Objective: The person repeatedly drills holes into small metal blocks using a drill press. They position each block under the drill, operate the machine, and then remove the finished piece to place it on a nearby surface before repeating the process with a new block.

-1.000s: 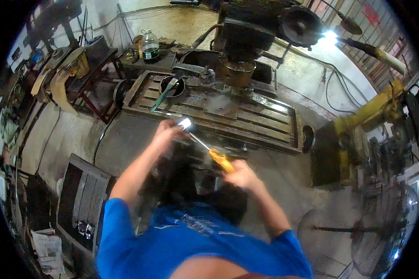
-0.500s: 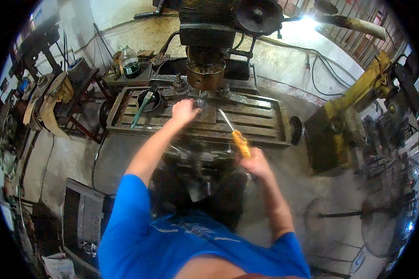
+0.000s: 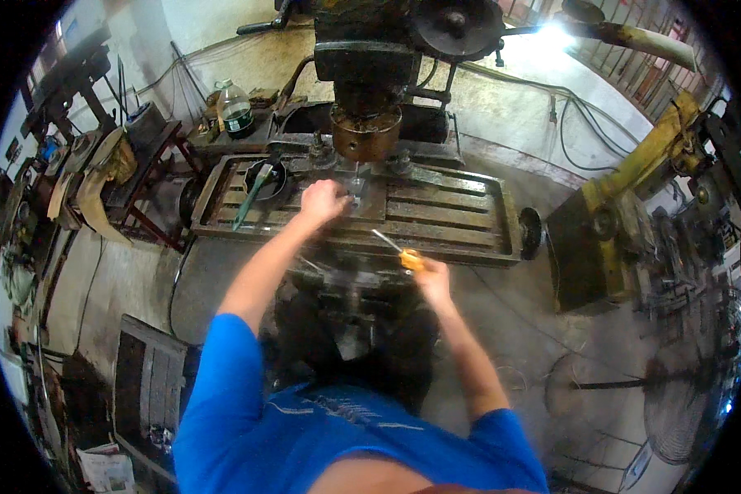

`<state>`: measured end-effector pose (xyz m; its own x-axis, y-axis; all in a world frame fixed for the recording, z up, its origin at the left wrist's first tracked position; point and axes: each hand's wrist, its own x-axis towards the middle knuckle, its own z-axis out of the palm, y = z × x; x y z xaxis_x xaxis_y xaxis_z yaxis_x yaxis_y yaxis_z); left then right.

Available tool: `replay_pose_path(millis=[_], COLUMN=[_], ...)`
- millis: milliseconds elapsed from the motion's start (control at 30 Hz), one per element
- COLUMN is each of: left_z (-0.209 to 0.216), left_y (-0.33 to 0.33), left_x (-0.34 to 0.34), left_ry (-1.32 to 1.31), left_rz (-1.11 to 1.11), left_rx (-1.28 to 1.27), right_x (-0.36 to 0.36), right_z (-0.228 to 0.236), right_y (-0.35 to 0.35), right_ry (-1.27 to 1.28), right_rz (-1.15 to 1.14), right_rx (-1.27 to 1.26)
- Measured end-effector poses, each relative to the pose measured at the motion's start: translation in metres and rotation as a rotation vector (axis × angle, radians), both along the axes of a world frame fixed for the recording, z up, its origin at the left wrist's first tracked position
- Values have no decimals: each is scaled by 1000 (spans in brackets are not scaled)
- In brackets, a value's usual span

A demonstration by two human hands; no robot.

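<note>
My left hand [image 3: 324, 201] is closed over the machine table, just below the spindle. Its fingertips meet a small metallic piece [image 3: 356, 200], and whatever they grip is mostly hidden. Above that hangs the round, rusty spindle head [image 3: 365, 134] with a thin cutter [image 3: 357, 169] pointing down. To the right and nearer to me, my right hand [image 3: 433, 282] is wrapped round a yellow-handled tool [image 3: 411, 261] with a slim metal shaft. The shaft tip points up and left, over the front edge of the slotted machine table [image 3: 445, 207].
On the table's left stands a dark round pan [image 3: 270, 183] with a green-handled brush [image 3: 249, 198] across it. A clear plastic bottle [image 3: 235, 111] sits behind. Handwheels flank the table, one a black handwheel [image 3: 530, 231]. A yellow machine [image 3: 605, 222] stands right, a fan [image 3: 671, 395] lower right.
My right hand has drawn the yellow-handled tool toward me and left, its tip now lower and away from the workpiece area. My left hand stays near the cutter, having shifted slightly.
</note>
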<state>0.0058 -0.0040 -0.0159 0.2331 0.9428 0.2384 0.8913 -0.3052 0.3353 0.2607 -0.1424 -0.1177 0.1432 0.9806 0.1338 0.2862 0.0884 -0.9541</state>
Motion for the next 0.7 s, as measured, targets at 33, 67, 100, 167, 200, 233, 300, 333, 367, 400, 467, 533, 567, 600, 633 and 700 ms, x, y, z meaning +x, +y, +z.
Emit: replay_pose_path(millis=[33, 67, 100, 167, 200, 233, 300, 333, 367, 400, 467, 533, 567, 600, 633, 700], left_z=[-2, -6, -4, -2, -1, -2, 2, 5, 8, 12, -5, -4, -3, -2, -2, -8], left_y=[1, 2, 3, 4, 3, 3, 4, 2, 0, -2, 9, 12, 15, 17, 18, 25], left_x=[-6, -11, -14, -15, -15, -16, -13, -7, 1, 4, 10, 23, 28, 32, 36, 36], left_ry=[-21, -42, -65, -45, -38, -38, -43, -9, 25, 57, -13, -37, -6, -6, -6, -10], left_rz=[5, 9, 8, 14, 19, 20, 13, 19, 23, 35, 30, 33, 47, 41, 36, 46], left_rx=[12, 23, 40, 72, 86, 68, 33, 11, -12, -33, 19, 43, -1, 10, 21, 67], right_x=[-6, -12, -18, -20, -19, -17, -13, -5, 6, 10, 20, 30, 38, 44, 50, 53], right_z=[8, 14, 19, 10, 11, 11, 30, 21, 3, 4, 9, 9, 2, -1, -2, 10], right_y=[-4, -8, -10, -13, -18, -23, -36, -38, -41, -46, -62, -75, -80, -84, -88, -90], right_ry=[-10, -54, -99, -234, -317, -399, -431, -418, -405, -394, -345, -330, -310, -271, -231, -168], right_rz=[-20, -76, -136, -208, -242, -276, -269, -269, -269, -263, -194, -178, -166, -176, -185, -209], right_rx=[24, 14, 8, -18, -21, -24, -42, -15, 12, 42, 17, 39, 10, -10, -30, -144])
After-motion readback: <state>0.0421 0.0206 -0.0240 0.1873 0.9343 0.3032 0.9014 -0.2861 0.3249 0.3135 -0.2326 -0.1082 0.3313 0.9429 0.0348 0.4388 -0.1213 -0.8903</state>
